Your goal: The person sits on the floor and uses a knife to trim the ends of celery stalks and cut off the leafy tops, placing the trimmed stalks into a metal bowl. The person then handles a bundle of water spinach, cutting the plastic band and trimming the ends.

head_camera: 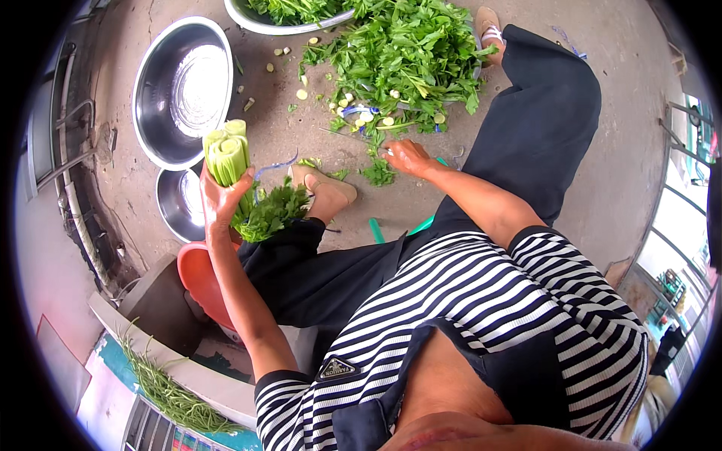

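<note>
My left hand (220, 194) grips a bunch of celery (227, 152). Its pale cut stalk ends point up and away, and its leaves (271, 211) hang over my left knee. Low over the concrete floor, my right hand (407, 158) is closed around what looks like the handle of a knife (344, 135). The thin blade shows almost edge-on and points left. Just beyond that hand lies a large heap of leafy celery (406, 51), mostly hiding the metal basin under it. Round cut-off root ends (302, 94) and a blue tie strip (361, 109) are scattered on the floor nearby.
A large steel basin (149, 101) stands at the left, a smaller one (172, 197) before it. Another basin (287, 27) holds celery at the top. An orange plastic basin (206, 276) sits by a low ledge (186, 372) bearing long green beans (169, 389).
</note>
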`<state>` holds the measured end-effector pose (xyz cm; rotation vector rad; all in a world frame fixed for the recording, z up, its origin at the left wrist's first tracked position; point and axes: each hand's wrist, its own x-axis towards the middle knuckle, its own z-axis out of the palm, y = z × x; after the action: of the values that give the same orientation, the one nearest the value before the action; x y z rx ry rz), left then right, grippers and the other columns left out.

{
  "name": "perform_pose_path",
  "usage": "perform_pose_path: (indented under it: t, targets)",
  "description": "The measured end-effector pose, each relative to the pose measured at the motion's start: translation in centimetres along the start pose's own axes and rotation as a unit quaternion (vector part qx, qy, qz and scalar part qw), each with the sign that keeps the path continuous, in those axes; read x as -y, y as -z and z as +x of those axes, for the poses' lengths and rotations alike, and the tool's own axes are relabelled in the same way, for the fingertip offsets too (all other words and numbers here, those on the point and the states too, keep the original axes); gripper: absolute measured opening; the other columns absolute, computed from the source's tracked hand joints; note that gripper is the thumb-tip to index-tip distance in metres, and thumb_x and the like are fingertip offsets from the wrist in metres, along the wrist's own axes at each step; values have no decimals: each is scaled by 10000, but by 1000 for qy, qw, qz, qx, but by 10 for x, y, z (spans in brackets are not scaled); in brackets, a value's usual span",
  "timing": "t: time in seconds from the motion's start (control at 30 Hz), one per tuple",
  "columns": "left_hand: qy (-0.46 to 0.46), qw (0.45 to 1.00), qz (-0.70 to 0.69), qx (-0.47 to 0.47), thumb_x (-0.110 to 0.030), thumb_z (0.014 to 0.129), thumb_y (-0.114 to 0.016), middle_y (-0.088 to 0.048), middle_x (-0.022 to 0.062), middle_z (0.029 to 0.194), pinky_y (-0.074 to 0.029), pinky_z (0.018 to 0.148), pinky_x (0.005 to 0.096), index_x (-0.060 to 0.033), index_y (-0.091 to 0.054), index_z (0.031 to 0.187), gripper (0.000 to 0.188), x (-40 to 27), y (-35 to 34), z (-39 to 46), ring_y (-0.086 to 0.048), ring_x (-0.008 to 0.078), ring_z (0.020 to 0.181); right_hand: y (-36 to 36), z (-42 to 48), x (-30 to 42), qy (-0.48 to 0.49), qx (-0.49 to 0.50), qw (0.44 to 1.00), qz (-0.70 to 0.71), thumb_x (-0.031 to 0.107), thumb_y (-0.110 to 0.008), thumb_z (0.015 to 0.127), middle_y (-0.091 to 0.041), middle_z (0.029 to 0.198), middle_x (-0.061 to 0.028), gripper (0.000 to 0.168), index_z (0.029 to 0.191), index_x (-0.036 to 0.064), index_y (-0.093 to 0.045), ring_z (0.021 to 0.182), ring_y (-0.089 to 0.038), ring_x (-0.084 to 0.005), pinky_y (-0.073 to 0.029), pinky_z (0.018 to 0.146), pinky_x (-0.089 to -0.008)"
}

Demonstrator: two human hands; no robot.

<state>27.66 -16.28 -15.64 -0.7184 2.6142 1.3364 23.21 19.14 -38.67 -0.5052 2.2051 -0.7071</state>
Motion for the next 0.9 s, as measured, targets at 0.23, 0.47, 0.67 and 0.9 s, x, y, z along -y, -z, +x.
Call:
perform_pose_path:
  t: [0.23,0.47,0.67,0.9]
  targets:
    - [-104,968,-58,-222,-188,726,-796,-674,78,961,-497,793,310,13,-624,1087,447,-40,41,13,-628,161,838,28,21,51,42,-90,975,199,282,-624,895,-682,695,-144,403,1182,-1,-609,648,-685,-243,-522,651,-379]
    - [-202,869,-392,-223,-123,816,-680,-630,187,998,-542,800,399,40,-518,1200,448,-50,61,27,-651,292,871,100,-17,154,152,-122,924,328,243,-695,881,-689,766,-45,398,1181,3,-590,651,-623,-103,-497,596,-292]
    - [-303,829,-462,-83,-342,789,-676,-549,156,1107,-455,883,458,-10,-412,1337,693,-76,32,24,-553,284,975,168,-38,207,259,-97,843,461,261,-688,899,-643,708,-23,351,1131,12,-602,585,-537,-70,-457,576,-246]
    - [-385,761,-521,-40,-504,710,-694,-524,104,1051,-419,784,410,-32,-421,1329,825,-95,28,57,-501,229,884,198,-80,175,252,-78,947,182,270,-593,954,-544,613,-22,304,1105,8,-620,552,-488,-74,-425,542,-280]
